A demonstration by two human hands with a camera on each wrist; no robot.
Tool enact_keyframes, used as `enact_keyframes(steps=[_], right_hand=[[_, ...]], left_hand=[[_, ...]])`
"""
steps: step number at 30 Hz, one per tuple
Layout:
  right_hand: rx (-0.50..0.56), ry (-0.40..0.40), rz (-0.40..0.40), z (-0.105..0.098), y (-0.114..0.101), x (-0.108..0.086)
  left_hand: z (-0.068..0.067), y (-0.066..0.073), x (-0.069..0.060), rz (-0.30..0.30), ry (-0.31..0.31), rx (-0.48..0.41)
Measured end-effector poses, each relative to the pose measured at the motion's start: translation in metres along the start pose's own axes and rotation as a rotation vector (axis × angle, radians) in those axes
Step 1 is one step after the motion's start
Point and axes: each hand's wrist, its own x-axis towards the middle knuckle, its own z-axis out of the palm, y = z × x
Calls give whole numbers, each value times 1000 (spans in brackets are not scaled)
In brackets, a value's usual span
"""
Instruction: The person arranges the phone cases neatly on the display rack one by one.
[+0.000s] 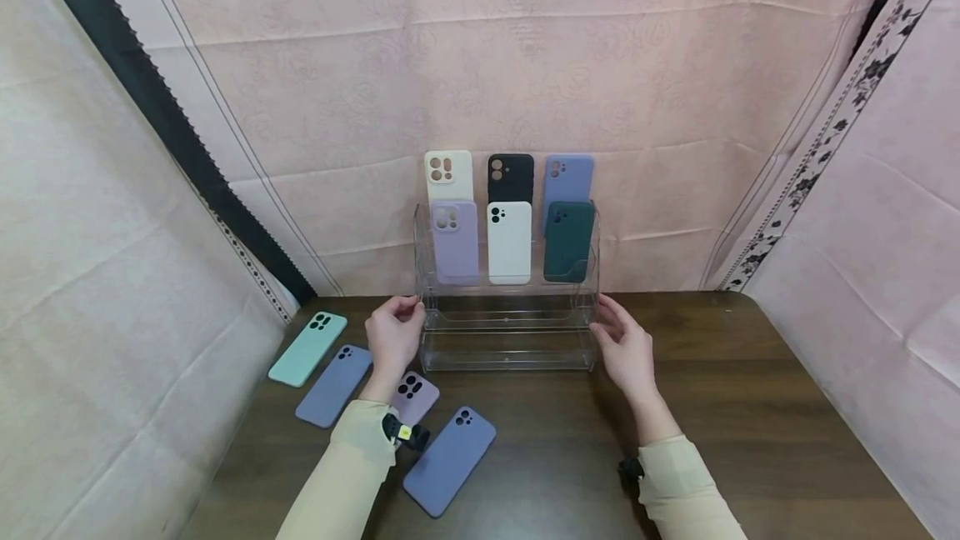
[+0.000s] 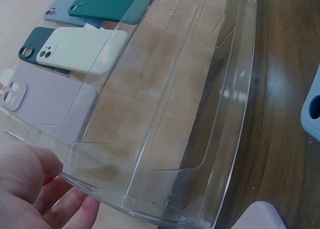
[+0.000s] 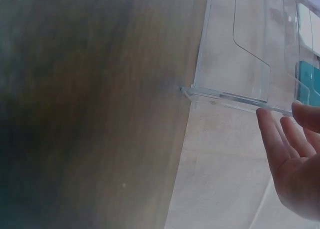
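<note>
A clear tiered display stand (image 1: 506,361) is on the table near the back cloth. Phone cases stand upright on its upper tiers: a lilac case (image 1: 456,252), a white case (image 1: 510,252) and a dark green case (image 1: 568,250) in front, with a cream case (image 1: 449,177), a black case (image 1: 511,180) and a blue case (image 1: 568,177) behind. My left hand (image 1: 393,336) grips the stand's left side edge, thumb and fingers around it in the left wrist view. On the opposite side edge, my right hand (image 1: 626,348) holds the stand by thumb and fingertips.
Left of the stand lie a mint phone case (image 1: 307,348) and a blue-grey one (image 1: 335,386). Partly behind my left wrist is a purple case (image 1: 415,400). Another blue case (image 1: 450,461) lies nearer me. Cloth (image 1: 525,82) walls surround the brown wooden table (image 1: 750,423).
</note>
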Motion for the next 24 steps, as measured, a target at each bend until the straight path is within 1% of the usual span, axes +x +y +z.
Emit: enact_keyframes(steps=[5,10,13,17,19,21,24], right_hand=[[-27,18,-16,1,1,1],[-54,32,-18,3,2,1],[-81,47,-11,5,3,0],[-116,77,10,8,2,-1],[-124,86,21,9,0,-2],[-123,92,38,10,-1,-3],[-114,103,59,11,-2,-4]], left_hand=[[-1,0,0,1,-14,-17],[-3,-6,2,6,-39,-40],[-7,-10,3,-10,-91,-69],[-16,-10,1,-44,-192,-109],[-21,-12,-1,-57,-218,-112],[-25,-13,-4,-59,-217,-106],[-32,-17,-11,-31,-177,-79]])
